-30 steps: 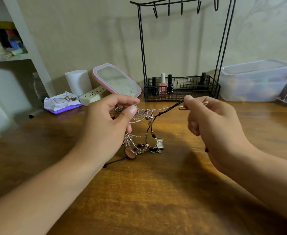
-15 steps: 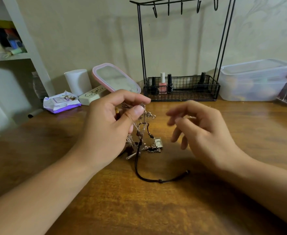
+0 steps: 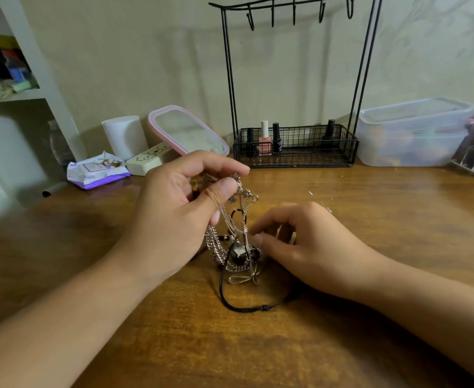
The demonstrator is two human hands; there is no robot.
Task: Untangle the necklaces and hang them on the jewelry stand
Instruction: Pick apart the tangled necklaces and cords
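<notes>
The left hand (image 3: 171, 219) pinches the tangled necklaces (image 3: 237, 242) above the wooden table (image 3: 370, 219) — the right hand (image 3: 308, 245) fingers the dangling chains; a black cord (image 3: 241, 305) trails below, jewelry stand (image 3: 294, 147) behind.

Jewelry stand (image 3: 294, 79) top beyond upper edge.

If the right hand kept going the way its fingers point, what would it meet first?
Probably the necklace tangle hanging from the left hand; the right hand's fingertips already look at it, though contact is unclear.
</notes>
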